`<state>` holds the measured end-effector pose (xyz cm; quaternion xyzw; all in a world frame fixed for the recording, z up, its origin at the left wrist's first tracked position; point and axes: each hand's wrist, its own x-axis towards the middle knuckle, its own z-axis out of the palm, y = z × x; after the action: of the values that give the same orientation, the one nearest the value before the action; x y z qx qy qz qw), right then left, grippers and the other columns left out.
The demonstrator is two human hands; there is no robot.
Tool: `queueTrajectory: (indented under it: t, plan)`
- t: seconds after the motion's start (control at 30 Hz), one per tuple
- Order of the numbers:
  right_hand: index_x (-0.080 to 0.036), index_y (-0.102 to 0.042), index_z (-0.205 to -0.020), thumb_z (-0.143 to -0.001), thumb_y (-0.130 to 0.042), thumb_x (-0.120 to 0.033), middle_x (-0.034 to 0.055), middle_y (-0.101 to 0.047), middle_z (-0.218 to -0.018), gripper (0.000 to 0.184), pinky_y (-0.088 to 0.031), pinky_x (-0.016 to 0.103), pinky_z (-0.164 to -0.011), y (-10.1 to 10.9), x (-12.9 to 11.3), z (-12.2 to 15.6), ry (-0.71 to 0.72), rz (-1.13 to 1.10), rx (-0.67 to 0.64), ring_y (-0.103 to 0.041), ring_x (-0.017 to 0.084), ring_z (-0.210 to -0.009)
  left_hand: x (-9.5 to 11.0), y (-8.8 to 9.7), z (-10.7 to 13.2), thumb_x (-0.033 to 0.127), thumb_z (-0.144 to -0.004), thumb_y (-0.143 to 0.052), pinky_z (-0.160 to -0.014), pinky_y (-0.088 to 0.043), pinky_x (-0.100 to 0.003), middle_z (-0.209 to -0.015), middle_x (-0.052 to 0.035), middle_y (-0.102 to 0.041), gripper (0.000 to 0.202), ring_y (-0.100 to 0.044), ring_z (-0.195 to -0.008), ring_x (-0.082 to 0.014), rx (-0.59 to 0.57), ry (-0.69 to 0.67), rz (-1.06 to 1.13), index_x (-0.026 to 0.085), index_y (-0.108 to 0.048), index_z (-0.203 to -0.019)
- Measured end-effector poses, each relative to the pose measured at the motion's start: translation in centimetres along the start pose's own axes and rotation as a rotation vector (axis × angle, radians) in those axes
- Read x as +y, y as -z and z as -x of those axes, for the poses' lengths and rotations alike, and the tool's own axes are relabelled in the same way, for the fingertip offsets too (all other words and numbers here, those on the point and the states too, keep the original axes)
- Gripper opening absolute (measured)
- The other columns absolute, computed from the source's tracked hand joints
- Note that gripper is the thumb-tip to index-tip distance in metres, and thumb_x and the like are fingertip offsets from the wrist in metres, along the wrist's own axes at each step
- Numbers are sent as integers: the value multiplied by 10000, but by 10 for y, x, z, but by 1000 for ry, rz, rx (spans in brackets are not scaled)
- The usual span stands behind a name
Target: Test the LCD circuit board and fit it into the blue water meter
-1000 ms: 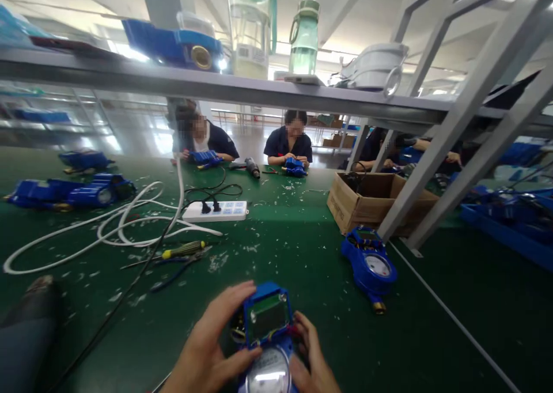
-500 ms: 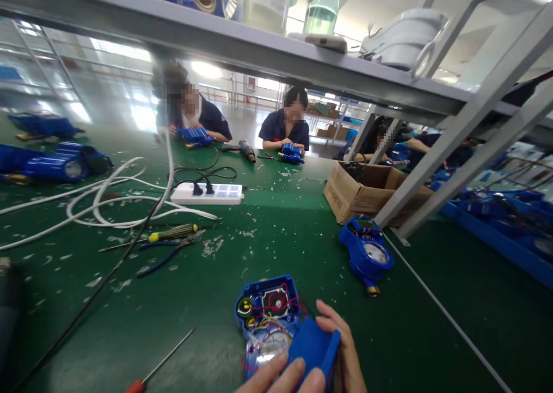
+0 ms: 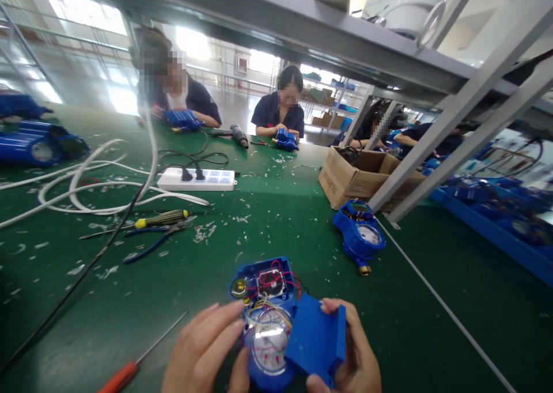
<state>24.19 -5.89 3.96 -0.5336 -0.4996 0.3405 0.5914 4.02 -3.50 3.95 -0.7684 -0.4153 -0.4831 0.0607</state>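
Cover (image 3: 316,336), one, grasped by right fingers (image 3: 332,305); left fingers (image 3: 222,324) loose, parted beside one opened meter (image 3: 270,347); two screwdrivers (image 3: 164,218) (image 3: 120,377).

Left hand (image 3: 203,347) and right hand (image 3: 360,352) — both bare — with slim, smooth fingers (image 3: 227,317).

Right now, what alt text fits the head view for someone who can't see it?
The right hand holds a blue cover by an open blue meter with exposed wires, the left hand at the meter's other side, over a green bench. A red-handled screwdriver lies to the left; farther back are pliers, a power strip, a cardboard box and people.
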Motion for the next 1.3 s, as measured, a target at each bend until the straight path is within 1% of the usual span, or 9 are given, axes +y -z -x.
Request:
queueTrajectory:
  t: [0.13,0.3,0.4,0.63,0.8,0.97,1.07,1.17,1.3]
  plan:
    - [-220,-411,-1173,-591,-731,-532,128,-394,-1170,734,-405,414,-913,6,5,-7,17,13,-27,-444,321,-1080,-13,3,-4,103,-763,-514,-971,-402,-311,-1153,-80,-521,359,-479,-1115,-157,-55,46,24,146,-474,-1118]
    - [-207,-441,-1191,-619,-748,-402,116,-435,-1182,678,-408,386,-933,12,-1,-25,137,44,-105,-453,300,-1097,-9,-2,-12,207,-794,-543,-971,-403,-299,-1253,-107,-472,440,-450,-1167,-187,-104,-39,54,127,-445,-1216]
    - [-212,-441,-1204,-642,-734,-377,103,-469,-1190,655,-413,357,-935,9,-9,-36,72,24,-128,-461,278,-1109,-6,-6,-15,182,-776,-576,-991,-377,-307,-1216,-82,-524,430,-461,-1149,-180,-128,-107,43,142,-489,-1195]
    - [-168,-507,-1162,-668,-689,-473,105,-534,-1118,608,-455,303,-848,-7,-19,-57,-197,-138,-74,-504,246,-1049,3,-8,-10,62,-755,-546,-933,-388,-276,-949,-18,-654,311,-538,-971,-124,-68,-78,144,147,-602,-1049]
    - [-173,-503,-1180,-693,-694,-411,109,-515,-1191,575,-444,342,-887,-5,-26,-65,-177,-181,-165,-500,256,-1081,12,-17,2,96,-787,-508,-964,-367,-295,-993,12,-667,271,-554,-1005,-128,-28,-106,129,178,-620,-1019]
    - [-191,-501,-1183,-698,-700,-362,96,-508,-1202,551,-456,335,-870,-2,-34,-70,-72,-94,-189,-491,243,-1088,8,-12,4,93,-775,-523,-952,-394,-281,-1041,-40,-651,261,-563,-1024,-128,13,-168,118,143,-605,-1017]
    - [-186,-498,-1179,-700,-696,-352,103,-508,-1190,545,-473,334,-821,-7,-42,-76,-10,3,-168,-509,244,-1050,-1,-1,4,102,-755,-564,-914,-429,-228,-1044,-55,-625,340,-545,-1027,-103,-20,-13,80,126,-523,-1091]
    - [-190,-497,-1177,-691,-694,-392,93,-522,-1156,562,-464,350,-813,-16,-54,-83,52,131,-214,-538,238,-994,-8,2,3,293,-786,-560,-907,-447,-206,-1087,-54,-577,416,-525,-1046,-100,-91,189,38,144,-450,-1158]
    - [-181,-555,-1096,-630,-707,-501,52,-567,-1008,585,-447,337,-788,-33,-72,-97,166,390,-295,-555,207,-892,-9,-6,-3,391,-738,-607,-961,-439,-271,-1201,-62,-507,580,-477,-1133,-147,-207,191,5,175,-384,-1228]
